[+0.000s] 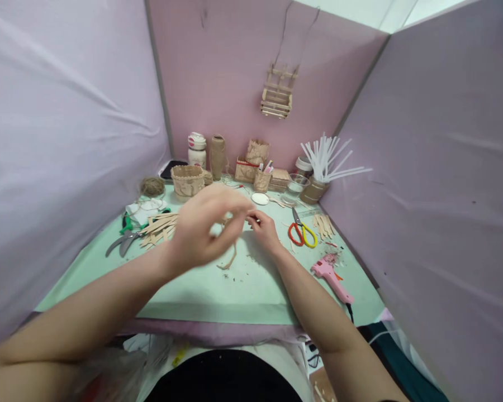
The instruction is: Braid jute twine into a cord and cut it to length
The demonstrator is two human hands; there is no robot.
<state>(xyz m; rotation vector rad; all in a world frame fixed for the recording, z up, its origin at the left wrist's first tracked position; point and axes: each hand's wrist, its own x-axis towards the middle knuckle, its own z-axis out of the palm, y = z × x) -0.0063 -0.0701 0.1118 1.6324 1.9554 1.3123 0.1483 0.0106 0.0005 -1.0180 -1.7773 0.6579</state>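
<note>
My left hand (207,226) is raised over the middle of the table, slightly blurred, its thumb and fingers curled together in a pinch. Just beside its fingertips, my right hand (265,228) is closed with bent fingers, lower and nearer the tabletop. Whatever lies between the fingers of either hand is too small or hidden to make out. Below my left hand a thin tan strip (230,260) curves on the green tabletop (218,301), with small dark crumbs near it. Part of this strip is hidden behind the left hand.
Wooden sticks (159,228) and pruning shears (126,243) lie left. Scissors (302,234) and a pink glue gun (332,277) lie right. A woven basket (187,181), twine spool (217,157), glass bowl (295,188) and white glue sticks (324,159) line the back.
</note>
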